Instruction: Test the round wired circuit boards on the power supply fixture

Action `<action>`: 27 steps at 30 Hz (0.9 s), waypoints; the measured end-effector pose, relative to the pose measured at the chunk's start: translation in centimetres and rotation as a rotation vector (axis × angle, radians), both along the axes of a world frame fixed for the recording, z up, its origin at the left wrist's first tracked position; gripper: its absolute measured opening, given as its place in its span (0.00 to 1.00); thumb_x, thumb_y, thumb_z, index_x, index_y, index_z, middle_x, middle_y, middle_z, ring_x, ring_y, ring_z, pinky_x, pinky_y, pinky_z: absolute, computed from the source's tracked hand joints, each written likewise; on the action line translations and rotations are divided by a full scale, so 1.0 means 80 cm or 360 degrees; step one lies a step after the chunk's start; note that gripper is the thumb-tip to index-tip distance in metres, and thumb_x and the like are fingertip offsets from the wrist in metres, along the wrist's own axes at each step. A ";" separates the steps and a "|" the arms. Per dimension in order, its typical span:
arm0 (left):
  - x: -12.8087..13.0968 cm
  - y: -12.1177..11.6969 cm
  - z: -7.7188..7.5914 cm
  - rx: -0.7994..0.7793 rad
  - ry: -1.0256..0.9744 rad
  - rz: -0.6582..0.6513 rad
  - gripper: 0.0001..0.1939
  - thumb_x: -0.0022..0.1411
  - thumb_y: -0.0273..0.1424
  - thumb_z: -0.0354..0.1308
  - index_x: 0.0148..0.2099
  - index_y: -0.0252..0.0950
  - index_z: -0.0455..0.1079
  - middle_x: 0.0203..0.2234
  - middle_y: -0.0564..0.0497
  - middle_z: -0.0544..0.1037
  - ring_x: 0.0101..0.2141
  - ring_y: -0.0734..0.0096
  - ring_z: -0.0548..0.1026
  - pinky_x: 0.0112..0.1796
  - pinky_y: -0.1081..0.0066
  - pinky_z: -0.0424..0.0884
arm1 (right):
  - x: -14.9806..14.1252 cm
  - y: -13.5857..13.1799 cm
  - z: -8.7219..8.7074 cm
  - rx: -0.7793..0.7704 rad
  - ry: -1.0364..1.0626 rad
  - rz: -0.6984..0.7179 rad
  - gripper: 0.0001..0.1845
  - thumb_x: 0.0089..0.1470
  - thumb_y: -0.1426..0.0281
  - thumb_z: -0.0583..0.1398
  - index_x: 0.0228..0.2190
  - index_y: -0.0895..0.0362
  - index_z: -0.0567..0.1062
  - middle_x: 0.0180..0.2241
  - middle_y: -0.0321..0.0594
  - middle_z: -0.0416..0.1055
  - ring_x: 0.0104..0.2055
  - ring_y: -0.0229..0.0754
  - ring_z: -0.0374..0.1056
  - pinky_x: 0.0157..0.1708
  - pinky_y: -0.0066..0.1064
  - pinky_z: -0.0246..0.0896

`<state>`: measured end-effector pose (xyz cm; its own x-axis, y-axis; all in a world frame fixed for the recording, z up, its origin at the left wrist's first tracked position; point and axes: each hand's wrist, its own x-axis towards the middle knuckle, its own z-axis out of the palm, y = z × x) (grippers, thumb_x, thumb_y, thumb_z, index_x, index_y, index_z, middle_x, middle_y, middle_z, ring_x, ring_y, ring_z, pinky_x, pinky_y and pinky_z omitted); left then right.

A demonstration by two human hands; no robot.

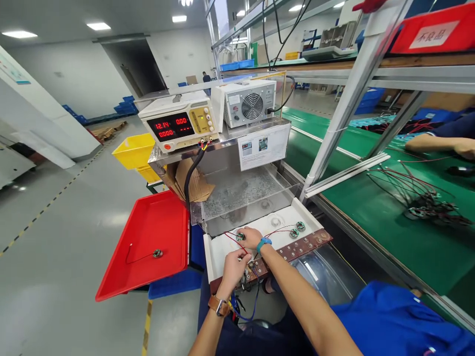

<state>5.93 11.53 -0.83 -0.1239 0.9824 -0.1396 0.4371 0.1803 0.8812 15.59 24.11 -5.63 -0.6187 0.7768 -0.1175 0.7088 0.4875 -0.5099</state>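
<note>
My right hand (252,238), a blue band at its wrist, is closed around a small round circuit board (240,236) at the left part of the white tray (220,247). Red and dark wires (233,239) trail from that board. With a brown-strapped watch on its wrist, my left hand (233,268) pinches the red wire near the terminal strip (297,249) at the tray's front edge. Two similar round boards, one at the back (300,226) and one in front (294,233), lie to the right with their wires.
A bench power supply (178,123) with red digits stands on the metal shelf, next to a second grey unit (250,104). One round board (158,253) lies in the red tray (148,217). At right, a green belt (401,217) carries wired parts (426,207); another person's arm (438,143) reaches over it.
</note>
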 end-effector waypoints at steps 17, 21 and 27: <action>-0.004 0.007 -0.024 -0.0043 0.0031 -0.0040 0.14 0.54 0.39 0.55 0.28 0.34 0.74 0.20 0.52 0.76 0.25 0.68 0.70 0.30 0.72 0.63 | -0.002 -0.001 -0.002 0.0003 0.0030 -0.0052 0.21 0.50 0.63 0.61 0.47 0.49 0.74 0.42 0.39 0.72 0.40 0.42 0.68 0.40 0.28 0.56; -0.004 0.006 -0.024 -0.0021 0.0018 -0.0024 0.12 0.53 0.37 0.56 0.27 0.34 0.74 0.21 0.51 0.76 0.26 0.67 0.71 0.31 0.71 0.63 | -0.003 -0.004 0.004 0.0005 0.0055 -0.0054 0.20 0.50 0.64 0.61 0.47 0.50 0.75 0.42 0.39 0.72 0.40 0.42 0.68 0.40 0.28 0.56; -0.001 0.004 -0.022 0.0001 0.0009 0.0026 0.09 0.51 0.31 0.54 0.27 0.33 0.74 0.21 0.49 0.78 0.26 0.65 0.73 0.31 0.70 0.63 | -0.007 -0.007 0.003 -0.0019 0.0076 -0.0067 0.20 0.47 0.65 0.61 0.45 0.50 0.75 0.41 0.40 0.72 0.41 0.44 0.69 0.40 0.29 0.56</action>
